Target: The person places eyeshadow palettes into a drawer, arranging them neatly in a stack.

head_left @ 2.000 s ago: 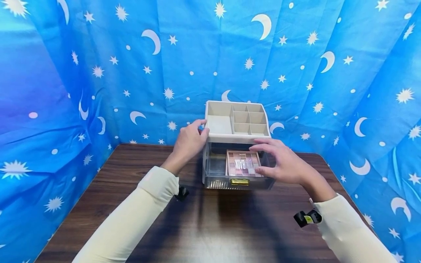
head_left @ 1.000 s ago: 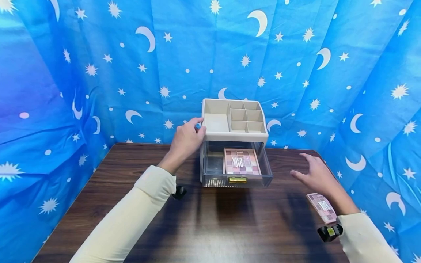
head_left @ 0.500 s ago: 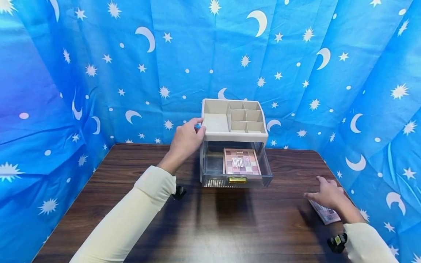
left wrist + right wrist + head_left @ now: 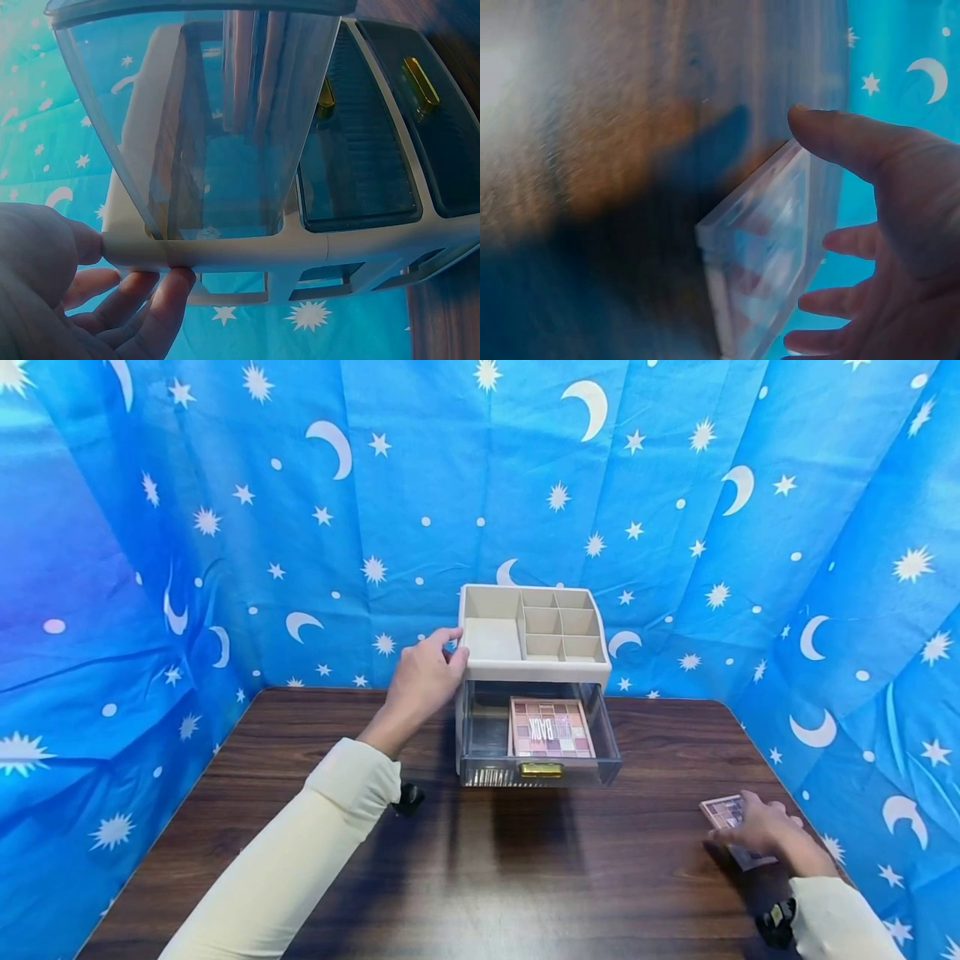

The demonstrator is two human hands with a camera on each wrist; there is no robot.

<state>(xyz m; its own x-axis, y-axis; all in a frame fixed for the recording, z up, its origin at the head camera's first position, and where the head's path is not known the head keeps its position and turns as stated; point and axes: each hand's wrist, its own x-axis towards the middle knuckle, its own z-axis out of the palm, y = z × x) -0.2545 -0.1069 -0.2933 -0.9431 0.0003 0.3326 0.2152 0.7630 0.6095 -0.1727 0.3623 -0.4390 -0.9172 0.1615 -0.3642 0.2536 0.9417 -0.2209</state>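
Note:
A cream drawer organizer [image 4: 534, 672] stands toward the back of the table. My left hand [image 4: 424, 678] holds its left side by the top; in the left wrist view, the thumb and fingertips pinch the frame [image 4: 217, 252]. Its clear grey top drawer [image 4: 487, 774] is pulled out, with an eyeshadow palette [image 4: 553, 728] lying inside at the right. At the table's right side my right hand [image 4: 767, 828] reaches over another eyeshadow palette [image 4: 722, 810] and hides part of it. In the right wrist view the thumb tip is at that palette's edge [image 4: 754, 187], fingers loosely spread beside it.
The organizer's top has one large compartment [image 4: 492, 638] and several small ones. Lower drawers [image 4: 360, 165] with gold handles appear in the left wrist view. A blue star-and-moon cloth [image 4: 420, 468] surrounds the dark wooden table [image 4: 480, 877] at back and sides.
My right hand has moved from the open drawer to the right and down, over the palette on the table. The left hand keeps its hold on the organizer.

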